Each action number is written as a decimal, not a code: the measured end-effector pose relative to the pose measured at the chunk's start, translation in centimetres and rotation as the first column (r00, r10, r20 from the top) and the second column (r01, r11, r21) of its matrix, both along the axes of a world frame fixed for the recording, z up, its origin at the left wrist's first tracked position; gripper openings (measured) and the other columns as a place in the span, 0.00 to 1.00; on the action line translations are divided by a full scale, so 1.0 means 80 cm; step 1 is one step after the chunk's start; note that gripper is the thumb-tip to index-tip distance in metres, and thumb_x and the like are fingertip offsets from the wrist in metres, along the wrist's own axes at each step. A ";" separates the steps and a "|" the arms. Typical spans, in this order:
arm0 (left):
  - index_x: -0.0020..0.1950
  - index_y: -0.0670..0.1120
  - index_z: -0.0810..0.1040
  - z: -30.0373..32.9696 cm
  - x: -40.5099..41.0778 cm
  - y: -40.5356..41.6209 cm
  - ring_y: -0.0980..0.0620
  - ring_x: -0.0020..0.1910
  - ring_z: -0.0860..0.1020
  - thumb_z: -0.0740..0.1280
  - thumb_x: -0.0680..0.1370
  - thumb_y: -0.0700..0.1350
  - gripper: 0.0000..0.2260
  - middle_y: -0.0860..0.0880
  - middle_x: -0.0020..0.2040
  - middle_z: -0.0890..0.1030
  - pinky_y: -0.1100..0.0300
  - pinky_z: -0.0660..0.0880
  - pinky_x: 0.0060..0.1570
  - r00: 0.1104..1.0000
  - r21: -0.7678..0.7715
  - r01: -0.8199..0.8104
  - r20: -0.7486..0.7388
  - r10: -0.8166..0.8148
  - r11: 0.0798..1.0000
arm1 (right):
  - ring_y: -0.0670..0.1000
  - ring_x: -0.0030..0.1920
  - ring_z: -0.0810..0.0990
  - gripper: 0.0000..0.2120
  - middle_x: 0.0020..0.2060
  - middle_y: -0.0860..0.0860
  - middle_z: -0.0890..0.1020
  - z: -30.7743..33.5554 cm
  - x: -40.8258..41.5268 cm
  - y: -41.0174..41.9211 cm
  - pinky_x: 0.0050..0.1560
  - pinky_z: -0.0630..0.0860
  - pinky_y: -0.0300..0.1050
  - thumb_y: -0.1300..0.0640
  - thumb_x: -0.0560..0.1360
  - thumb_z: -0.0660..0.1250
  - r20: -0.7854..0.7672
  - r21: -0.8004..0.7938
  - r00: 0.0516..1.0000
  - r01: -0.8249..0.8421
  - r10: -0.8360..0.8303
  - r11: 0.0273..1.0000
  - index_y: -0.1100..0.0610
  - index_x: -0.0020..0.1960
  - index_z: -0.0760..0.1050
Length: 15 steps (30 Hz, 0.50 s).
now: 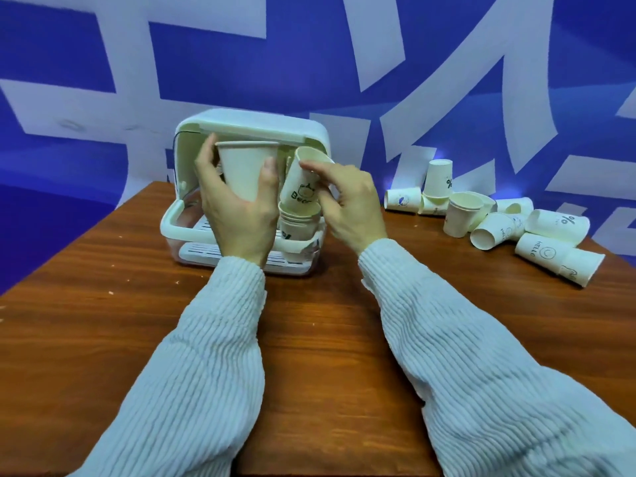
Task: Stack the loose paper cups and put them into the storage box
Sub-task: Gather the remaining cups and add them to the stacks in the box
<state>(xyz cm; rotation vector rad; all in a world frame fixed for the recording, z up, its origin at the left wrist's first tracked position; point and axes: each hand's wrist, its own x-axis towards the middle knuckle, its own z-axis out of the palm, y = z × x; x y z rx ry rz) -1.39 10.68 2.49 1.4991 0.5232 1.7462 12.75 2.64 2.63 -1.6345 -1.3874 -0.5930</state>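
The table [103,321] carries everything, and the box [247,132] near its far edge serves as the landmark. The box stands open toward the person, its lid raised, with a slatted tray at its floor. Well to the right of the box lies the pile [499,222] of loose cups, some upright, most tipped on their sides, several touching or partly nested.

In front of the box opening, the left hand [241,208] holds one cup [246,170] upright, mouth up. Thumb on the right wall and fingers round the left are spread only as wide as the cup body and closed firmly on it. Just right of that, the right hand [347,197] pinches a tilted cup [303,180] near its rim between thumb and fingers, a narrow grip. This cup seems to be the top of a stack [299,218] whose lower part sits inside the box; whether it is fully seated I cannot tell.

These cups are likely very light, thin-walled and easily crushed, stiffest at the rolled rim and base. Holding low on the body or at the rim, with mild pressure, should avoid denting. Nested cups may stick or tilt, so the stack probably needs steadying.
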 end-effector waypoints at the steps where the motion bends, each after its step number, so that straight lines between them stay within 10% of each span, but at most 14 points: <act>1: 0.75 0.44 0.65 -0.002 0.001 0.002 0.53 0.63 0.76 0.73 0.77 0.55 0.32 0.48 0.67 0.74 0.65 0.76 0.56 1.000 0.000 -0.011 -0.008 0.011 1.000 | 0.52 0.54 0.81 0.22 0.55 0.46 0.86 -0.002 0.000 0.004 0.63 0.72 0.56 0.64 0.76 0.65 0.017 -0.042 1.000 0.019 -0.019 0.999 0.49 0.66 0.81; 7: 0.76 0.48 0.65 -0.012 0.008 0.009 0.51 0.62 0.76 0.72 0.76 0.59 0.33 0.50 0.67 0.75 0.56 0.78 0.58 0.995 -0.024 -0.015 -0.101 0.013 1.000 | 0.54 0.63 0.79 0.17 0.59 0.48 0.85 -0.035 -0.005 0.023 0.67 0.72 0.59 0.54 0.79 0.62 -0.041 -0.393 0.999 -0.011 -0.005 0.919 0.50 0.64 0.82; 15: 0.71 0.47 0.68 -0.004 0.018 0.000 0.64 0.60 0.75 0.78 0.74 0.53 0.31 0.52 0.65 0.75 0.72 0.73 0.54 0.993 -0.054 0.062 -0.098 -0.067 0.997 | 0.49 0.73 0.69 0.28 0.73 0.50 0.73 -0.090 -0.020 -0.003 0.75 0.64 0.47 0.46 0.79 0.63 -0.283 0.053 0.950 0.151 -0.130 0.987 0.52 0.78 0.68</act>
